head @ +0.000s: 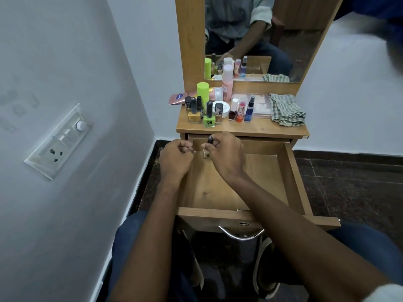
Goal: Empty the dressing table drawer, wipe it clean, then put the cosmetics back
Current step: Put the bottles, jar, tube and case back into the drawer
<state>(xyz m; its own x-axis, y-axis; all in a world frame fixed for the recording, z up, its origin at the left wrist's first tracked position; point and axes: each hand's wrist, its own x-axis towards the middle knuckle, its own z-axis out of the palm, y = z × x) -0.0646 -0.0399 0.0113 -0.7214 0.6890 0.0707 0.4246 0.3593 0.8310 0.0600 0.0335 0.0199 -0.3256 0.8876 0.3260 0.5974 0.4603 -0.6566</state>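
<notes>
Glass nail polish bottle, light and breakable, pinched at cap by right hand; left hand curled, apparently empty.

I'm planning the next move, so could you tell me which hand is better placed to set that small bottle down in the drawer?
The right hand: it already pinches the small bottle over the open drawer.

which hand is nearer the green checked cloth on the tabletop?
Right. The right hand is over the drawer's back, below-left of the cloth; the left hand is further left, by the drawer's left wall.
</notes>
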